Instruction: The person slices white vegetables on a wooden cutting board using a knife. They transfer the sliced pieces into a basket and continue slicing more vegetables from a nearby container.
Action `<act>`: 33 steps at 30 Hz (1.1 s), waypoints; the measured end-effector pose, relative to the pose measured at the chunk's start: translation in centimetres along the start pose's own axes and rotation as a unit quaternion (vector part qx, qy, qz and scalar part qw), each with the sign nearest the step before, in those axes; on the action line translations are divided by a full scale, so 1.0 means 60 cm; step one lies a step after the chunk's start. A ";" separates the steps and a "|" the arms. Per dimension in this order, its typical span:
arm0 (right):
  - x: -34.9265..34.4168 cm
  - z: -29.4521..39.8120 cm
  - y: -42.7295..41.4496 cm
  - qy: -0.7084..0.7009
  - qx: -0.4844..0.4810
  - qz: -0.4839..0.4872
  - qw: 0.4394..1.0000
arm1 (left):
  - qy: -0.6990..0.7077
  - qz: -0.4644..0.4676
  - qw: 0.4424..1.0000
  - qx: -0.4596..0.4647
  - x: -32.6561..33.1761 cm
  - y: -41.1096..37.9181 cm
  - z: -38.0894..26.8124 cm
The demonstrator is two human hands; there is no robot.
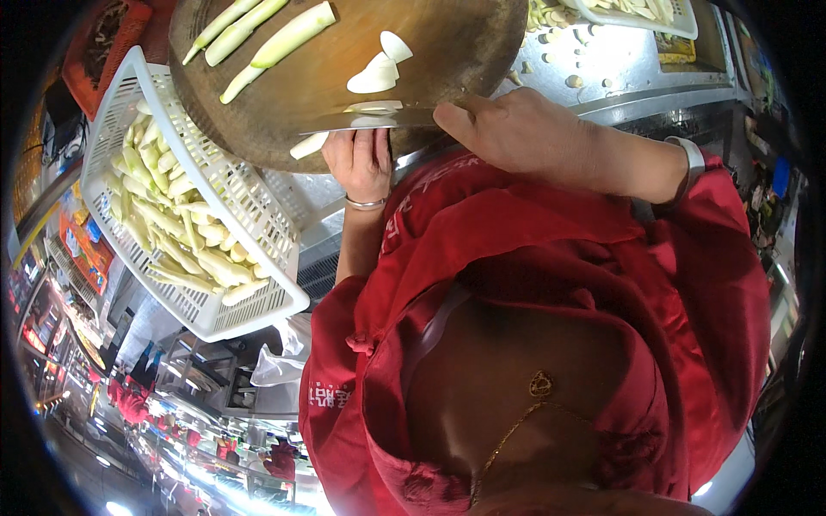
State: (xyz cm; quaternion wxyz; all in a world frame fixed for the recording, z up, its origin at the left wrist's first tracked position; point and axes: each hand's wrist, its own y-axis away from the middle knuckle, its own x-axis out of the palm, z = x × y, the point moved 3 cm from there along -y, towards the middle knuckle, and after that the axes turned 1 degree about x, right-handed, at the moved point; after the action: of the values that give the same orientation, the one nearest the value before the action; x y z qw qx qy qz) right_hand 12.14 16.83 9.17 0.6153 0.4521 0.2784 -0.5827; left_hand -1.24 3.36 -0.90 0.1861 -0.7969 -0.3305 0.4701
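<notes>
My right hand [516, 138] is closed around the handle of a wide-bladed kitchen knife [413, 118] at the near edge of a round wooden chopping board [445, 58]. Against the blade, my left hand [358, 161] rests its fingers on a pale peeled stem [310, 146], which looks like water bamboo; its fingertips are partly hidden. Cut slices [374, 74] lie just beyond the knife, with a thin one [377, 106] beside the blade. Several whole green-white stems [290, 35] lie at the board's far left.
A white slotted plastic basket [226, 193] full of peeled stems stands left of the board. At the upper right, a white basket [684, 19] holds cut pieces, and trimmed ends [574, 81] lie on the metal counter [632, 74]. A red crate [116, 45] is at the upper left.
</notes>
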 end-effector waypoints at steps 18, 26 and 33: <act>-0.001 0.014 0.022 0.020 0.015 0.002 1.000 | -0.046 0.027 0.999 0.008 -0.012 0.001 0.017; 0.008 -0.007 -0.027 -0.007 0.015 -0.009 1.000 | -0.008 0.027 0.999 -0.021 -0.011 -0.001 0.016; 0.005 0.013 -0.014 -0.040 0.010 0.027 0.999 | -0.029 0.008 1.000 0.000 -0.013 0.000 0.017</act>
State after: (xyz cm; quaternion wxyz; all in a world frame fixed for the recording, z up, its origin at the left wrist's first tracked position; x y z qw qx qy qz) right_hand 11.22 16.07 9.05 0.6367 0.4424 0.2353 -0.5862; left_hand -2.38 2.81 -0.92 0.1726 -0.7858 -0.3289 0.4945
